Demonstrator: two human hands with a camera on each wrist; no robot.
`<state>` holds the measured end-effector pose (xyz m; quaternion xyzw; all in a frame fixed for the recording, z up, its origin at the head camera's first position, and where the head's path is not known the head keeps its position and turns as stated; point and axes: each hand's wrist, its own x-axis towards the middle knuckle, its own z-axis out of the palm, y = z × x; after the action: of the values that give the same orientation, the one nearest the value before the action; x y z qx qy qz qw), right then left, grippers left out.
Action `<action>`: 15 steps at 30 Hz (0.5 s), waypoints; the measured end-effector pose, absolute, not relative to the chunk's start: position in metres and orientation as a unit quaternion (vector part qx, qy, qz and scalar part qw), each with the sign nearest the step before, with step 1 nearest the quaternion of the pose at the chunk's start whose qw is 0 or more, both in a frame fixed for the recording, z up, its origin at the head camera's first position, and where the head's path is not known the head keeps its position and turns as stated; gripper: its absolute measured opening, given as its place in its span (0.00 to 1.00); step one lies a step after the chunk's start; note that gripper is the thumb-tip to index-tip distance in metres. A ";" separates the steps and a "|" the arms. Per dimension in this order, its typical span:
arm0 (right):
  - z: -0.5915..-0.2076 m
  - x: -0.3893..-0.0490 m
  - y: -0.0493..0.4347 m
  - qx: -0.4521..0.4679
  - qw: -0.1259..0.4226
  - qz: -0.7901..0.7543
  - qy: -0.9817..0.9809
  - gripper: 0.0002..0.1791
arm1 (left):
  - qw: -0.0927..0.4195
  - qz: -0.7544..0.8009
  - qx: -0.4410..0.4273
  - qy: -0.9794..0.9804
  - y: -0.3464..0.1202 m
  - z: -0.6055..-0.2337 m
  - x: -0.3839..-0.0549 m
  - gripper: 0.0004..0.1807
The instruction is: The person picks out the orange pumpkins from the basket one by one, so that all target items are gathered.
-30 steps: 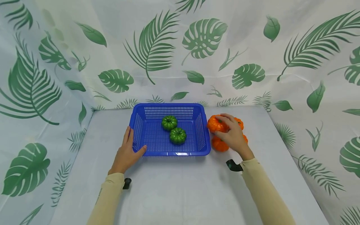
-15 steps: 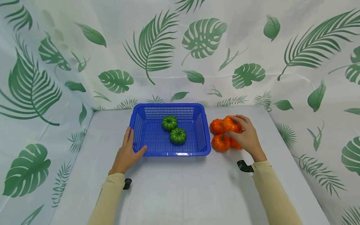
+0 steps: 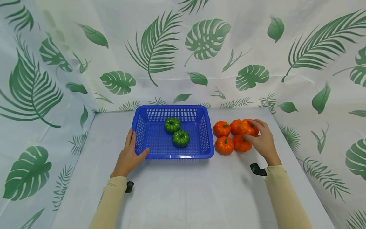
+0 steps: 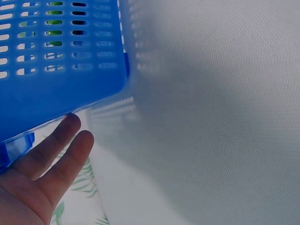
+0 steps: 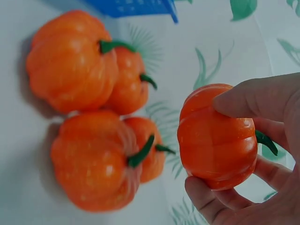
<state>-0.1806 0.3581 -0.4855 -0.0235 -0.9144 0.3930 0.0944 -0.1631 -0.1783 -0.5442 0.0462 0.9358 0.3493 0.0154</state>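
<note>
My right hand [image 3: 265, 143] grips an orange toy pumpkin [image 5: 215, 140] between thumb and fingers, its green stem turned toward the palm. In the right wrist view the held pumpkin is raised apart from several other orange pumpkins [image 5: 72, 61] on the table. At the left end of a blue plastic basket [image 3: 183, 156], my left hand [image 3: 127, 159] rests against the rim with fingers fairly straight and thumb by the front edge. Inside the basket sit two dark green pumpkins [image 3: 181, 138], touching each other.
The white table [image 3: 183, 194] bears the basket at its back middle. Just right of the basket stand the loose orange pumpkins [image 3: 224, 145], close together. A leaf-printed sheet [image 3: 183, 57] rises behind and at both sides.
My right hand has moved to the right with the orange pumpkin, away from the basket, uncovering the other orange pumpkins. My left hand and the basket have stayed put.
</note>
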 end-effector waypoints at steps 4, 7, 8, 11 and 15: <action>-0.490 -0.178 0.372 -0.049 0.096 0.381 -0.918 0.36 | 0.014 0.347 0.045 0.936 -0.177 -0.543 -0.163 0.60; -0.494 -0.177 0.382 -0.062 0.097 0.371 -0.921 0.36 | 0.016 0.345 0.043 0.937 -0.177 -0.542 -0.163 0.60; -0.496 -0.177 0.386 -0.065 0.097 0.370 -0.922 0.35 | 0.017 0.345 0.042 0.938 -0.176 -0.542 -0.163 0.60; -0.502 -0.177 0.396 -0.075 0.093 0.365 -0.923 0.35 | 0.018 0.344 0.042 0.938 -0.176 -0.542 -0.162 0.59; -0.512 -0.178 0.406 -0.092 0.081 0.366 -0.922 0.36 | 0.019 0.345 0.044 0.937 -0.176 -0.542 -0.162 0.60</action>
<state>-0.1778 0.4062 -0.5122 -0.0921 -0.9224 0.3662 0.0813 -0.1622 -0.1758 -0.5417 0.0443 0.9374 0.3450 0.0191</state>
